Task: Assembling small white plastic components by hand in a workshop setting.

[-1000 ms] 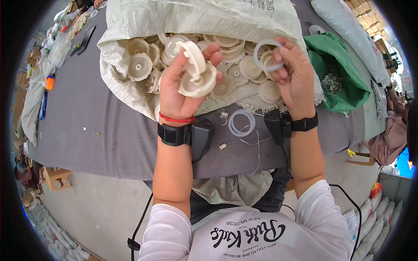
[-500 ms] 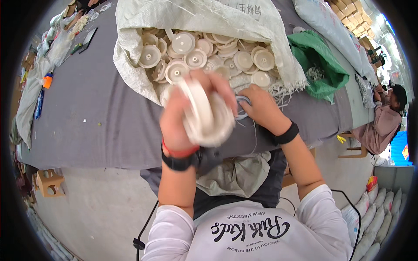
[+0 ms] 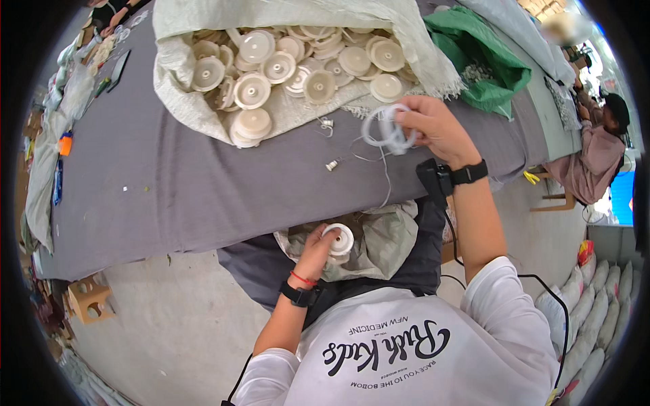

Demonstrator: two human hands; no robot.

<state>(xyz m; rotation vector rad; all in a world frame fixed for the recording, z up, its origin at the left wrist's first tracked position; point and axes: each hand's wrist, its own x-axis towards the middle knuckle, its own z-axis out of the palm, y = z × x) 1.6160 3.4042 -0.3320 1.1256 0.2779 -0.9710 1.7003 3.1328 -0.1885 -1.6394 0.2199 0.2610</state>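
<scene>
The left hand (image 3: pixel 315 249) has come down from over the gray cloth-covered counter (image 3: pixel 169 183), where it was half a second ago, to the person's lap. It brought with it a white round plastic disc (image 3: pixel 340 238), which is now over the open pale woven bag (image 3: pixel 389 254) there. The right hand (image 3: pixel 433 128), which was reaching to the counter top then, now holds up a bunch of clear, pale-bluish plastic rings (image 3: pixel 389 132) near the right part of the large white woven sack (image 3: pixel 196 111). My judgement is that the disc's turn at the counter is over, and that the rings now matter for the work in hand.

The left grip is clamped on the disc's left side; the right grip pinches the rings by their right side, fingertips together on them. The disc has a raised rim and a small dark spot at its centre; a pale edge shows below it, perhaps of a second disc, but I cannot tell. The rings are thin, smooth and see-through, overlapping as at least two loops, with a fine pale thread (image 3: pixel 388 179) on the counter just below.
</scene>
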